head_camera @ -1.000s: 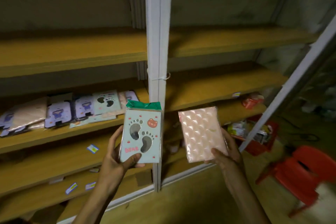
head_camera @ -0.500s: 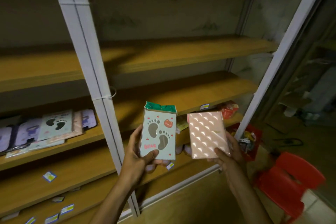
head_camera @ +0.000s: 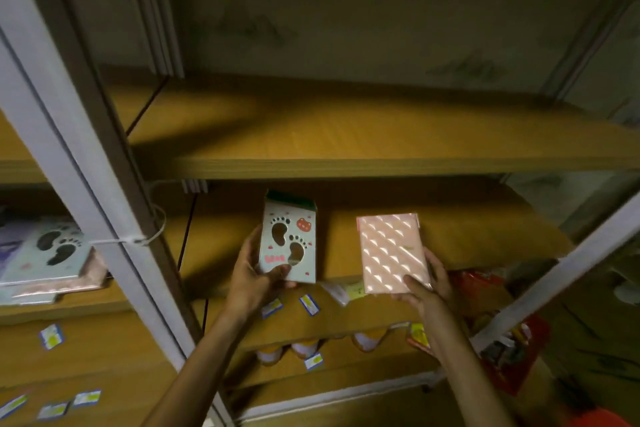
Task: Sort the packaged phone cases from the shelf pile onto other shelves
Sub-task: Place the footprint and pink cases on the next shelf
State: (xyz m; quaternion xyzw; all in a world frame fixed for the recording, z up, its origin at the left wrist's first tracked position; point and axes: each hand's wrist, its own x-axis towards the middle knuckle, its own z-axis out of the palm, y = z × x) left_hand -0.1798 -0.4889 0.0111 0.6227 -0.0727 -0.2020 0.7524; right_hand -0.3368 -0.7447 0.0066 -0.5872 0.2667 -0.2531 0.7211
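A: Entry, head view. Landmark: the grey upright post [head_camera: 86, 163] of the shelving. What is in the hands?

B: Left hand [head_camera: 249, 274], right of the post, grips the footprint case [head_camera: 288, 242], a pale green pack with two dark footprint cut-outs and a green header. Thumb curls over the lower front, fingers [head_camera: 250, 243] wrap the left edge. Pack upright, slightly tilted.

A: And the other?

B: Right hand [head_camera: 427, 288], farther right of the post, grips the pink case [head_camera: 393, 253], a glossy quilted pack. Thumb presses the lower front face, fingers curl behind the right edge. Upright too.

A: Do the two packs touch?

B: No. Side by side, a gap between them. Both are held in the air in front of the middle shelf [head_camera: 467, 236], right of the post. Neither rests on the board.

A: Where is the pile?

B: Left of the post, on a shelf board: a stack of cases [head_camera: 48, 256], top one with the same footprint pattern, a purple one at the far left edge. Blurred, so no count.

A: Anything else noted?

B: Upper shelf [head_camera: 381, 135], right of the post, bare wood. Small price labels [head_camera: 309, 304] on the shelf fronts below the hands. Red packet [head_camera: 474, 282] low and right of the post, just beside the right hand. A white tie [head_camera: 145, 236] loops round the post.
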